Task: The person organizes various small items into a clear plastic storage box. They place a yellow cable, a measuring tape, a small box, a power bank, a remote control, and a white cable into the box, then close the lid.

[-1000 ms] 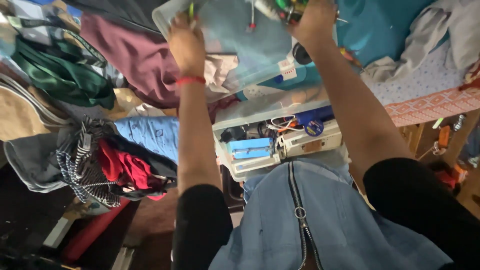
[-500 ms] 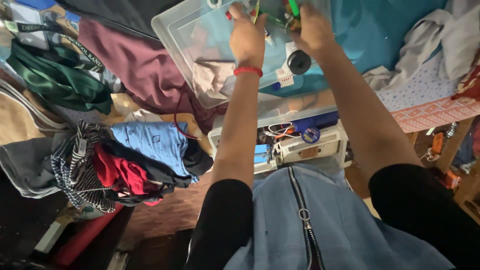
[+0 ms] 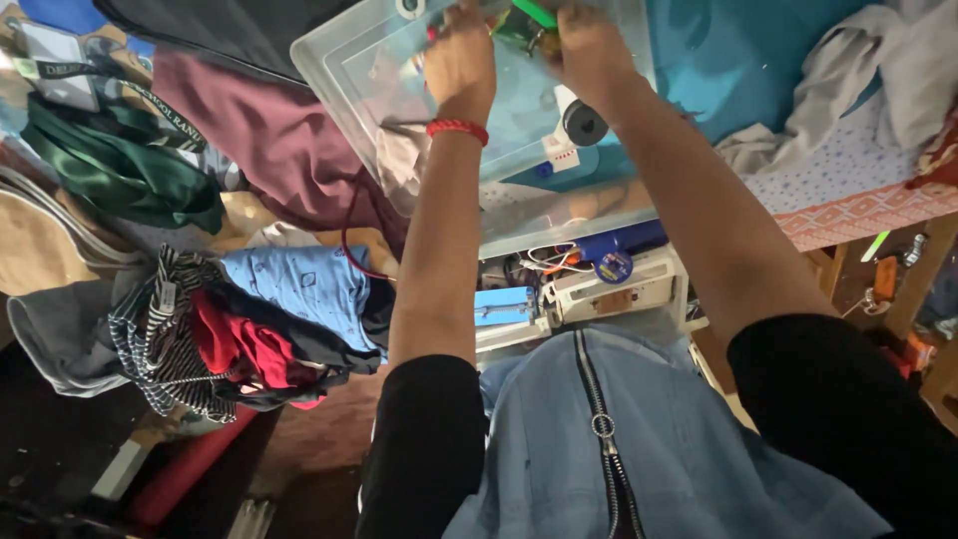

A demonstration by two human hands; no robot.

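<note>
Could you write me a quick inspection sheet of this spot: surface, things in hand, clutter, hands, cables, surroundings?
Surface: bed with a teal sheet.
Job's things: clear plastic lid-like tray; green-handled tool at its far edge.
Clutter: maroon cloth, green satin cloth, striped garment.
Hands: left hand and right hand reach over the tray; grip unclear.
Cables: thin red cord; white wires in a clear storage box.
Surroundings: wooden bed frame.
</note>
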